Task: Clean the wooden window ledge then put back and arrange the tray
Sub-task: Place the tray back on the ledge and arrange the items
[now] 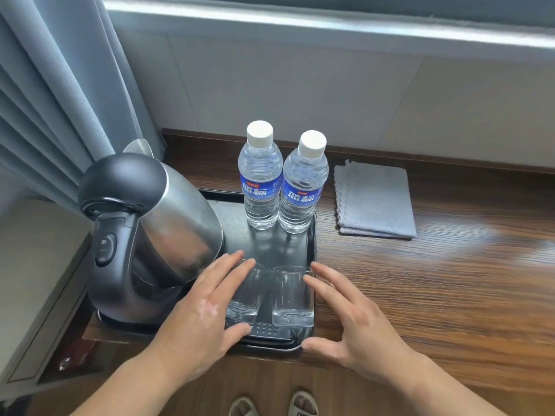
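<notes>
A black tray (311, 253) rests on the wooden window ledge (435, 280) at the left. On it stand a steel kettle (162, 235), two water bottles (260, 175) (302, 184) at the back and two clear glasses (249, 292) (292, 295) side by side at the front. My left hand (198, 313) is spread open against the left glass, thumb at the tray's front rim. My right hand (351, 319) is spread open beside the right glass, thumb near the tray's front right corner. Neither hand grips anything.
A folded grey cloth (375, 199) lies on the ledge right of the tray. A grey curtain (51, 94) hangs at the left behind the kettle. The pale wall and window frame (330, 22) rise behind the ledge. My slippered feet (273, 405) show below.
</notes>
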A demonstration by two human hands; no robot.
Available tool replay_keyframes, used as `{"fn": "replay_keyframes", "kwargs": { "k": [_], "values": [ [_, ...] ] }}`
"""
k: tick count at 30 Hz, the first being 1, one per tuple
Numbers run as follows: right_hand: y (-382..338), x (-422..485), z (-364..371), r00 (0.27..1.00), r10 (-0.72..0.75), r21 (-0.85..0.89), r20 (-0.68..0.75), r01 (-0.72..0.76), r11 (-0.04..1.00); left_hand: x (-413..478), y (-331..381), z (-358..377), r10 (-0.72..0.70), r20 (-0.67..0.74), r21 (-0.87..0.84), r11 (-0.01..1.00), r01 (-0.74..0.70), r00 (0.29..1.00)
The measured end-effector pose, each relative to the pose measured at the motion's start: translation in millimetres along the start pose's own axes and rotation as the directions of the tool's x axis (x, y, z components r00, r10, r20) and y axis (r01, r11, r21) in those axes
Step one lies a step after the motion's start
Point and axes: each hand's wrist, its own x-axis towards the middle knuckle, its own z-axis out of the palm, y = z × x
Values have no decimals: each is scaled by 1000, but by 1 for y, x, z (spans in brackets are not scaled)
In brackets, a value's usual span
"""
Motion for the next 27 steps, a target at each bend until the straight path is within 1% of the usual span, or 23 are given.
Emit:
{"fn": "replay_keyframes", "kwargs": {
  "k": [5,11,15,20,24,27],
  "values": [
    [4,14,3,1000,0,67,-28,2,998,4,-4,-1,-1,18,-59,998,2,1000],
    [5,28,-5,1000,-6,144,1,6,990,3,-8,1,-50,-25,-148,988,46,998],
    [9,48,-25,997,64,239,53,-75,968,0,-10,4,-86,-62,-233,970,69,994],
    [16,77,-37,978,192,285,87,-209,935,-3,-12,9,-149,-81,-341,933,113,985],
    [12,89,-39,972,221,214,81,-234,948,-4,-12,13,-165,-92,-386,915,118,982],
    [11,94,-40,965,256,219,56,-262,940,-4,-10,15,-179,-107,-403,907,122,978]
  ]
}}
